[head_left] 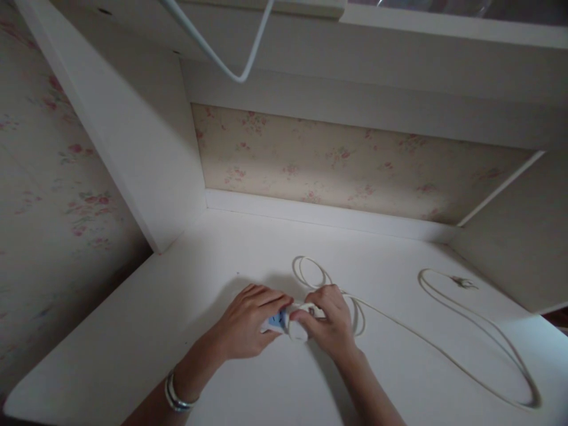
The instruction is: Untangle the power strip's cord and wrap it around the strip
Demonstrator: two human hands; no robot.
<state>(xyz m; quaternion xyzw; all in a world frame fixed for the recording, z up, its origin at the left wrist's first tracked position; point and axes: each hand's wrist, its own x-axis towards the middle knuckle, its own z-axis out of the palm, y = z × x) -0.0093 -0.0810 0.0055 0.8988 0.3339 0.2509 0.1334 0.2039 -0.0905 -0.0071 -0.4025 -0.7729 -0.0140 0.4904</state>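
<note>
My left hand (pixel 255 319) is closed around a white power strip (pixel 277 320) with a light blue socket face, slots visible. Against its right end, my right hand (pixel 327 319) grips a white rounded plug adapter (pixel 298 331), with thumb on top and fingers curled behind. The two pieces touch; whether the adapter's prongs sit in a socket is hidden. An off-white cord (pixel 399 322) lies looped behind and beside my right hand and runs across the white desk (pixel 213 254) to a plug (pixel 464 283) at the right.
Beyond the desk stands a wall with floral wallpaper (pixel 288 160). White side panels (pixel 146 148) rise at left and right. Overhead is a white shelf (pixel 377 77), with a pale cable (pixel 242 77) hanging down from it.
</note>
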